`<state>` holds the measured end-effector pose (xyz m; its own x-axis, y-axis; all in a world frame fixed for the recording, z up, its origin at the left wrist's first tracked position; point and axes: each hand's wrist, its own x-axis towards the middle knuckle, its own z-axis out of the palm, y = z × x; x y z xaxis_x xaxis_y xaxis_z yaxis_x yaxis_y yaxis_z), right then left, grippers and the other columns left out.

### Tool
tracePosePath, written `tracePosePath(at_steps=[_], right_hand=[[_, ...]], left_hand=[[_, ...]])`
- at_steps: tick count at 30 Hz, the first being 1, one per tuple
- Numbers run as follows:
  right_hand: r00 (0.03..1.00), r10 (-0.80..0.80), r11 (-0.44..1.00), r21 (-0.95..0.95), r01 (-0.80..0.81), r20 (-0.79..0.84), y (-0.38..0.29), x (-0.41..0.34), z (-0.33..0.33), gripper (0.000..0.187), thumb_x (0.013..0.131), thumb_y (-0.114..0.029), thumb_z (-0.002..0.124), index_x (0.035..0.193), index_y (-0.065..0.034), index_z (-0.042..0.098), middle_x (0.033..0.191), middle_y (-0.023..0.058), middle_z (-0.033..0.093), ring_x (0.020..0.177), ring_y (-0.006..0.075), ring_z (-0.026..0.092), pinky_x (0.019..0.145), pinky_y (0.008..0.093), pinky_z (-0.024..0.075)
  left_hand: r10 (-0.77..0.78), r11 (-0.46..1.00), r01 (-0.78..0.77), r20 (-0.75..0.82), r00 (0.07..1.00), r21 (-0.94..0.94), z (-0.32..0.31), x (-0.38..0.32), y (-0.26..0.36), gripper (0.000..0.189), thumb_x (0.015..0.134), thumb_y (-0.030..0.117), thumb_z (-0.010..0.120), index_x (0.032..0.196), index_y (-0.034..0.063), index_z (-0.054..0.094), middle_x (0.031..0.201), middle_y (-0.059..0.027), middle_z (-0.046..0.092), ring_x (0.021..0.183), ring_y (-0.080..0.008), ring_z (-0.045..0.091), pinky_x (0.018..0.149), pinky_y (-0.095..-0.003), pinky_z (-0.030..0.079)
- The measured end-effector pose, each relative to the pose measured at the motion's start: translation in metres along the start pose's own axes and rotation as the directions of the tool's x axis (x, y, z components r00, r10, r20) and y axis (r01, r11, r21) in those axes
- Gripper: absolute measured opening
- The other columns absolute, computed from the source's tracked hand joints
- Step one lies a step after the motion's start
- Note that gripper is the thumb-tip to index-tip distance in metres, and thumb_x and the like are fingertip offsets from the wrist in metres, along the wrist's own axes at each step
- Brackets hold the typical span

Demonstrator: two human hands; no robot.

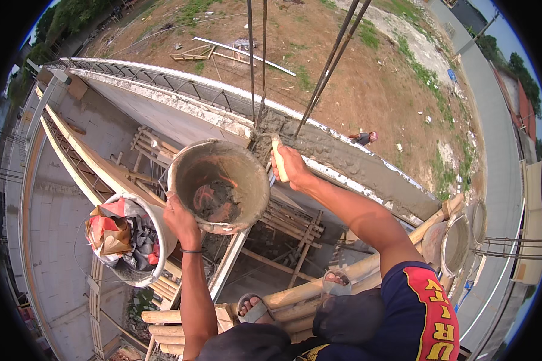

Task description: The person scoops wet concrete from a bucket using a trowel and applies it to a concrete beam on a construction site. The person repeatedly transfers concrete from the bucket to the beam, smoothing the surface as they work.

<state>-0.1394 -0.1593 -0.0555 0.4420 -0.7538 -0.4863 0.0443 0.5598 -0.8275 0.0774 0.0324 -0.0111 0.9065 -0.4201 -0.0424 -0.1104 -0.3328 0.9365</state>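
My left hand grips the near left rim of a mortar-caked bucket, tilted so its inside faces me. A little wet grey mortar lies in its bottom. In my right hand is the pale wooden handle of a trowel. Its blade is hard to make out against the wet concrete at the wall's top corner. Steel rebar stands up out of that concrete. To the right, the fresh concrete strip runs between white-edged form boards.
A second bucket holding torn paper sacks hangs or stands at left. Bamboo poles lie under my sandalled feet, high above the floor. More buckets are at right. Rebar lattice lines the left wall form. A person is on the ground below.
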Motion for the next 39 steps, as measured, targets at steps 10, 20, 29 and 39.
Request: tracePosePath(at_steps=[10,20,29,39], right_hand=[[0.958,0.183,0.978,-0.056,-0.2,-0.223,0.014,0.037,-0.043,0.04,0.101,-0.038,0.034,0.103,-0.002,0.051,0.069,0.009,0.055,0.047,0.0167,0.051,0.037,0.0339,0.0418],[0.769,-0.288,-0.151,-0.819,0.553,0.571,-0.068,-0.091,-0.044,0.031,0.087,-0.025,0.061,0.107,-0.0034,0.053,0.078,0.0141,0.059,0.06,0.0303,0.058,0.053,0.0398,0.0478],[0.878,0.155,-0.469,-0.749,0.469,0.453,-0.042,-0.109,0.012,0.031,0.078,-0.012,0.06,0.105,0.0034,0.061,0.08,0.0111,0.061,0.063,0.0226,0.063,0.053,0.0365,0.0471],[0.551,-0.103,-0.933,-0.273,0.236,0.828,-0.021,-0.105,0.074,0.049,0.082,-0.016,0.053,0.125,0.0074,0.057,0.084,0.0182,0.062,0.071,0.0248,0.058,0.043,0.0374,0.0382]], left_hand=[[0.151,0.98,-0.159,0.074,0.986,0.123,0.025,-0.016,0.013,0.045,0.102,0.033,0.044,0.088,-0.0079,0.058,0.062,-0.0093,0.05,0.061,-0.0159,0.04,0.058,-0.0374,0.039],[0.222,0.964,-0.243,0.175,0.959,0.104,0.018,-0.016,0.019,0.043,0.1,0.034,0.049,0.085,-0.0038,0.064,0.056,-0.0091,0.051,0.054,-0.0155,0.041,0.052,-0.0369,0.037],[0.239,0.953,-0.279,0.272,0.932,0.121,0.036,-0.043,0.033,0.038,0.098,0.03,0.054,0.083,-0.0035,0.062,0.056,-0.013,0.051,0.052,-0.0174,0.046,0.053,-0.0374,0.041],[0.176,0.942,-0.282,0.444,0.878,0.184,0.012,0.011,0.022,0.041,0.098,0.034,0.053,0.082,-0.0032,0.061,0.057,-0.0031,0.042,0.058,-0.0116,0.035,0.052,-0.0333,0.035]])
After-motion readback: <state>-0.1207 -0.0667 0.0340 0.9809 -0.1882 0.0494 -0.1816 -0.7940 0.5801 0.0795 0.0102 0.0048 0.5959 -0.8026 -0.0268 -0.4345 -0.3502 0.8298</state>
